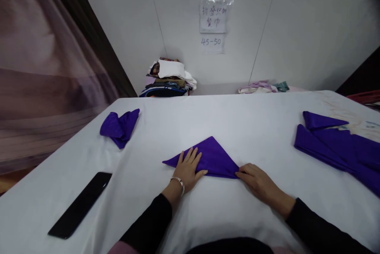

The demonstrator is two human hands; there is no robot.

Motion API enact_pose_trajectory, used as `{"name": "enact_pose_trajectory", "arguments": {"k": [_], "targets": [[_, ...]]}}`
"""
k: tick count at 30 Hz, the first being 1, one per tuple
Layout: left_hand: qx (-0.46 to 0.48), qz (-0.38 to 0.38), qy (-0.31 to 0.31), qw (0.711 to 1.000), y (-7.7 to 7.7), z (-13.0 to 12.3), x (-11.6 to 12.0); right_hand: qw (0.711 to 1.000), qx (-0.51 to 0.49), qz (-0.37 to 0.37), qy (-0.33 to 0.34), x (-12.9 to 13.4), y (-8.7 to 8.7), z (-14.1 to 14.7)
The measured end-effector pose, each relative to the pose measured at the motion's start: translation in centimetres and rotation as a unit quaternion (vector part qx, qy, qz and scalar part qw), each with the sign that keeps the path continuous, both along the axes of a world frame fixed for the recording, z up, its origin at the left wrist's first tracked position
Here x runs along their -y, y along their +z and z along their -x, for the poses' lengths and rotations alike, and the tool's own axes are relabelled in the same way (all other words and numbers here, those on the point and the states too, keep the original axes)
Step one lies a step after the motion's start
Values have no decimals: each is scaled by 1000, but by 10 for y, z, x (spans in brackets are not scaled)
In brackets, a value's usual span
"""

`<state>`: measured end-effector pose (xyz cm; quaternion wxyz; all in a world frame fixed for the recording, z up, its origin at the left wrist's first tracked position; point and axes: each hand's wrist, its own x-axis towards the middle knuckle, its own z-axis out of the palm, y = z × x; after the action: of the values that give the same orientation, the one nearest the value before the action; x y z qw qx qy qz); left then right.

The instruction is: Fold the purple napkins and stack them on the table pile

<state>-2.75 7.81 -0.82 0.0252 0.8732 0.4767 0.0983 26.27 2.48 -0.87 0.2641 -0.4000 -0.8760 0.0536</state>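
A purple cloth napkin (215,159) lies folded into a triangle on the white-covered table, its peak pointing away from me. My left hand (190,169) rests flat on the left part of the napkin, fingers spread. At the right corner, my right hand (257,181) pinches the cloth between thumb and fingers. The napkin's left tip sticks out beyond my left fingers, and part of the cloth is hidden under that hand.
A folded purple napkin (120,127) sits at the table's left, with a black phone (80,206) nearer me. More purple cloths (335,147) lie at the right. Stacked clothes (169,78) and loose fabric (261,87) are beyond the far edge of the white tablecloth (222,115).
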Motion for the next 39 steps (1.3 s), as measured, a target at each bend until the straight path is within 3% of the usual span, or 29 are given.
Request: {"name": "enact_pose_trajectory", "arguments": {"k": [5, 10, 14, 21, 27, 30, 34, 39], "targets": [[-1, 16, -2, 1000, -10, 7, -7, 1000, -4, 6, 4, 0, 1, 0], [-8, 26, -12, 1000, -8, 4, -1, 1000, 28, 2, 13, 5, -1, -4], [-2, 32, -54, 998, -3, 0, 6, 999, 36, 19, 12, 21, -1, -7], [32, 35, -93, 995, 18, -30, 15, 998, 29, 46, -11, 37, 4, -5], [14, 79, -113, 990, 9, -43, 20, 998, 38, 45, -12, 37, 2, -3], [13, 82, -110, 990, 6, -42, 19, 997, 45, 66, -3, 40, 14, -4], [10, 85, -113, 990, 7, -41, 19, 991, 44, 126, 34, 36, 43, -8], [9, 88, -113, 990, 7, -42, 19, 996, 2, 80, 48, 6, 60, 2]]}}
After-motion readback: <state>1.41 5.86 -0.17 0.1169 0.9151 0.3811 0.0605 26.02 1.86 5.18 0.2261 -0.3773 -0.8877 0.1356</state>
